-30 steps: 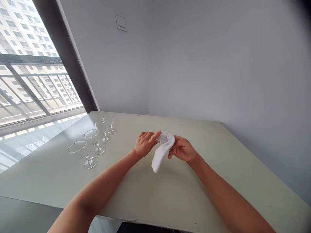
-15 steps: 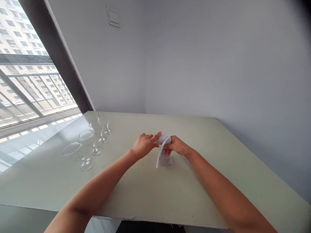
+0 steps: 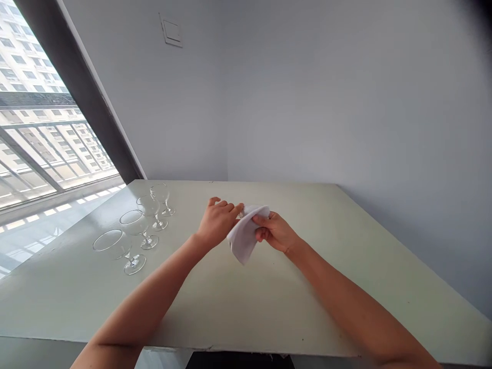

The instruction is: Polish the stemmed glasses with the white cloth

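Note:
Over the middle of the table, my right hand (image 3: 274, 230) pinches a white cloth (image 3: 246, 236) between thumb and fingers, and the cloth hangs down from it. My left hand (image 3: 219, 220) is closed at the left side of the cloth, gripping a clear glass (image 3: 241, 213). Only a small part of that glass shows at the fingertips; the cloth covers the rest. Away to the left of my left hand, several clear stemmed glasses stand upright in a row, the nearest glass (image 3: 134, 264) closest to my left forearm.
The pale table (image 3: 307, 287) has its front edge close to me. Grey walls (image 3: 326, 102) meet behind it, with a light switch (image 3: 172, 32) on the left wall. A large window (image 3: 46, 133) is on the left.
Both hands have shifted slightly left. The cloth has swung left and spread out, now covering most of the glass whose bowl showed between my hands before. The view has tilted slightly.

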{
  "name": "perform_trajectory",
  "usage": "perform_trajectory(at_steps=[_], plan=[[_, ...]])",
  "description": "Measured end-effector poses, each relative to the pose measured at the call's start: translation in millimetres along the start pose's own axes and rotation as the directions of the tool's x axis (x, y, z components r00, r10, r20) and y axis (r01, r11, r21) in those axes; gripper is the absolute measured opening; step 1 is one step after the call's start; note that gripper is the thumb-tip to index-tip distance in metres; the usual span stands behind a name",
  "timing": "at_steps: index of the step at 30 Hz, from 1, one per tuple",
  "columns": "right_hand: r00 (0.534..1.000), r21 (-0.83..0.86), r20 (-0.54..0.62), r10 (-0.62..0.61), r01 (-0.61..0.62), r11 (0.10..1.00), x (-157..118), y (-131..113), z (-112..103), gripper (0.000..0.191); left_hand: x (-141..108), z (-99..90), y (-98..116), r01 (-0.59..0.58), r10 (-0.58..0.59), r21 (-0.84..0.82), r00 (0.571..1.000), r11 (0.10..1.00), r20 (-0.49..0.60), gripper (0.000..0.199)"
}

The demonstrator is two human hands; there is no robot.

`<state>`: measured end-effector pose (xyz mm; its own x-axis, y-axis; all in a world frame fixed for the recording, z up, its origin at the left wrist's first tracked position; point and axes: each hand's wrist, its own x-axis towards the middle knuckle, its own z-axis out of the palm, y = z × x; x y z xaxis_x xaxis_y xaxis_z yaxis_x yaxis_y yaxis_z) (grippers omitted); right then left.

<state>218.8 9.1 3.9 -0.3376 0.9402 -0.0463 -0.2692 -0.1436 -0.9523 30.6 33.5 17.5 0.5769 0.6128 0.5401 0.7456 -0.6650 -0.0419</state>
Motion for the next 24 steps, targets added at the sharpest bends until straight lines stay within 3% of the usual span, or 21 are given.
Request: perform_trajectory(at_steps=[3, 5, 6, 8, 10, 11, 14, 16, 18, 20, 22, 24], plan=[[0.972, -0.316, 0.236, 0.016, 0.061, 0.947, -15.4, -18.2, 2.1, 0.024, 0.8, -19.1, -9.9, 0.051, 0.036, -0.302, 0.960, 0.952, 0.278, 0.034], [0.952, -0.456, 0.303, 0.047, 0.102, 0.884, -22.9, -29.7, 0.3, 0.021, 1.2, -28.1, -11.7, 0.126, 0.121, -0.486, 0.887, 0.865, 0.445, 0.043], [0.953, -0.496, 0.299, 0.041, 0.119, 0.860, -24.9, -34.0, -0.9, 0.021, 1.5, -30.2, -10.5, 0.149, 0.145, -0.531, 0.870, 0.834, 0.472, 0.045], [0.972, -0.515, 0.236, -0.019, 0.141, 0.845, -25.2, -39.0, -3.5, 0.022, 2.1, -29.6, -4.5, 0.128, 0.092, -0.503, 0.916, 0.855, 0.390, 0.042], [0.987, -0.449, 0.125, -0.102, 0.148, 0.881, -21.6, -40.1, -5.7, 0.025, 2.7, -23.6, 4.0, 0.044, 0.011, -0.335, 0.987, 0.941, 0.162, 0.035], [0.990, -0.386, 0.065, -0.129, 0.144, 0.911, -19.0, -39.6, -6.3, 0.026, 2.8, -19.4, 8.1, 0.002, 0.008, -0.227, 0.999, 0.974, 0.042, 0.036], [0.992, -0.188, -0.058, -0.116, 0.103, 0.977, -13.0, -35.8, -5.1, 0.028, 2.3, -5.7, 15.2, -0.072, 0.073, 0.009, 0.986, 0.997, -0.151, 0.039], [0.997, -0.150, -0.039, -0.073, 0.067, 0.987, -12.9, -33.6, -1.8, 0.027, 1.1, 0.4, 13.7, -0.065, 0.072, 0.043, 0.978, 0.997, -0.194, 0.034], [0.998, -0.232, 0.031, -0.062, 0.067, 0.970, -16.9, -34.3, 1.4, 0.025, -0.1, 0.9, 8.2, -0.050, 0.048, -0.006, 0.981, 0.999, -0.186, 0.029], [0.991, -0.386, 0.117, -0.059, 0.100, 0.917, -24.0, -38.7, 2.1, 0.022, -1.0, -4.7, 1.2, -0.037, 0.024, -0.135, 0.994, 0.990, -0.102, 0.029], [0.977, -0.518, 0.213, -0.002, 0.115, 0.848, -30.9, -45.2, -0.7, 0.019, -1.4, -13.2, -4.4, -0.029, 0.065, -0.331, 0.993, 0.943, 0.098, 0.030], [0.956, -0.582, 0.283, 0.079, 0.105, 0.806, -33.7, -49.3, -5.7, 0.018, -1.3, -18.9, -6.3, -0.007, 0.187, -0.498, 0.932, 0.867, 0.312, 0.032]])
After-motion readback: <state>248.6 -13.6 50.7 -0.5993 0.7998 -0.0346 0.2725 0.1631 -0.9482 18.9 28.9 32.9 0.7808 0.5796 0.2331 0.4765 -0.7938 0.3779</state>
